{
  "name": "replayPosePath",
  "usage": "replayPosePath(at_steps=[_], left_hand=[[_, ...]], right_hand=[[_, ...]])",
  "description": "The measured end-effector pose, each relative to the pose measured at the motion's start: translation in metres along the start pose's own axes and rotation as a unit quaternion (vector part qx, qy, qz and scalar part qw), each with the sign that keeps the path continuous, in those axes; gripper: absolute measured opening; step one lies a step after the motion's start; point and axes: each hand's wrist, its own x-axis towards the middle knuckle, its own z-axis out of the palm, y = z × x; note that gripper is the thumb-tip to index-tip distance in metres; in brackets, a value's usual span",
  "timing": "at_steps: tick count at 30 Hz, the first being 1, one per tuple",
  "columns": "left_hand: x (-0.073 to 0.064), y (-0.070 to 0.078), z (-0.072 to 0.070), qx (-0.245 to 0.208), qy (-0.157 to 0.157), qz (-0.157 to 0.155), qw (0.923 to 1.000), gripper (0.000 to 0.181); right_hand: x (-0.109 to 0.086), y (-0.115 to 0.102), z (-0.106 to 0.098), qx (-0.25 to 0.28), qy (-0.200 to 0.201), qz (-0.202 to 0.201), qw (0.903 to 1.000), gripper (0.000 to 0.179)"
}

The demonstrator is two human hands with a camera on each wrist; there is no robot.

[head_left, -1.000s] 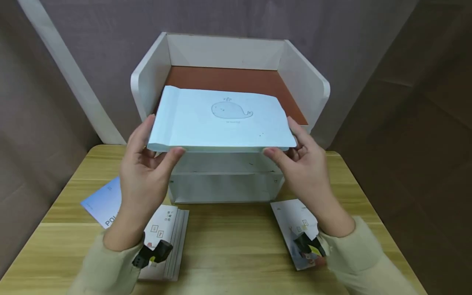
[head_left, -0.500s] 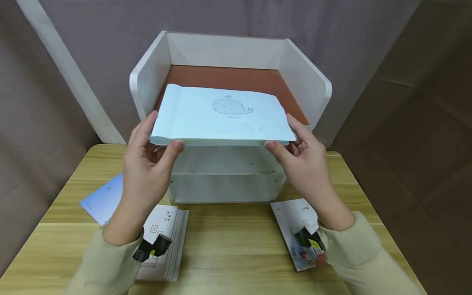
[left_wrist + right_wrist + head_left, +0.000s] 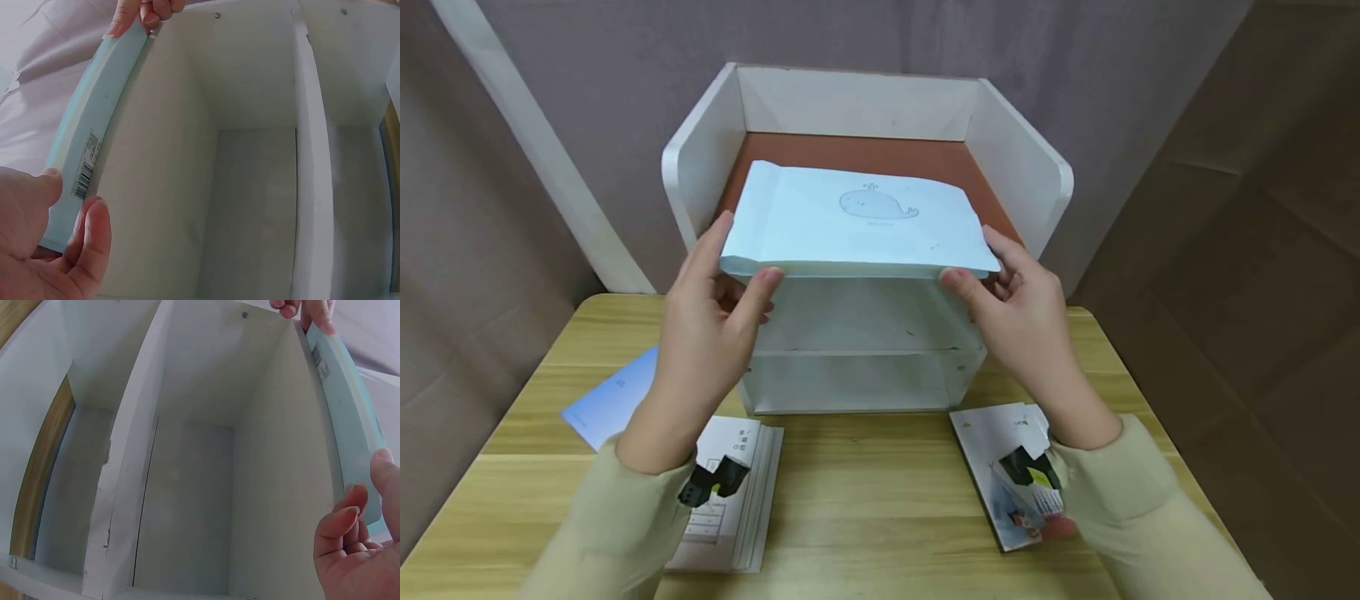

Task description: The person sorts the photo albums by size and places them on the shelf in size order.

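A pale blue notebook (image 3: 820,221) with a whale drawn on its cover lies face up, level with the top of a white shelf unit (image 3: 1026,167). Its left end is held by my left hand (image 3: 709,329), thumb on the front edge and fingers along the side. My right hand (image 3: 1024,312) grips the right end in a similar way. In the left wrist view, a barcode shows on the underside of the notebook (image 3: 103,109), which sits right at the board's edge. Fingertips of both hands curl below the notebook (image 3: 347,419) in the wrist views.
Below the top board, the unit has two open compartments (image 3: 857,382). A stack of white booklets (image 3: 752,492) lies front left, beside a blue booklet (image 3: 613,400) partly behind my left arm. Another booklet (image 3: 981,425) lies under my right wrist. Raised panels edge the brown top (image 3: 850,150).
Both hands have carried the notebook forward and slightly to the right, farther over the brown top. The shelf unit and booklets stay in place.
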Motion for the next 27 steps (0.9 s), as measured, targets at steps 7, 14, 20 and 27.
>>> replayPosePath(at_steps=[7, 14, 20, 27], left_hand=[[0.009, -0.001, 0.006, 0.054, 0.026, 0.003, 0.9982, 0.068], [0.016, 0.001, 0.011, 0.092, 0.066, 0.002, 0.9936, 0.064], [0.018, 0.002, 0.013, 0.098, 0.079, -0.017, 0.9919, 0.063], [0.015, -0.003, 0.014, 0.078, 0.078, 0.007, 0.9939, 0.060]], right_hand=[[0.008, 0.002, 0.003, -0.061, 0.041, 0.008, 0.9973, 0.068], [0.012, 0.001, 0.007, -0.080, 0.077, 0.003, 0.9939, 0.059], [0.013, 0.001, 0.006, -0.078, 0.097, 0.012, 0.9922, 0.053], [0.009, 0.002, 0.006, -0.063, 0.097, 0.011, 0.9932, 0.052]])
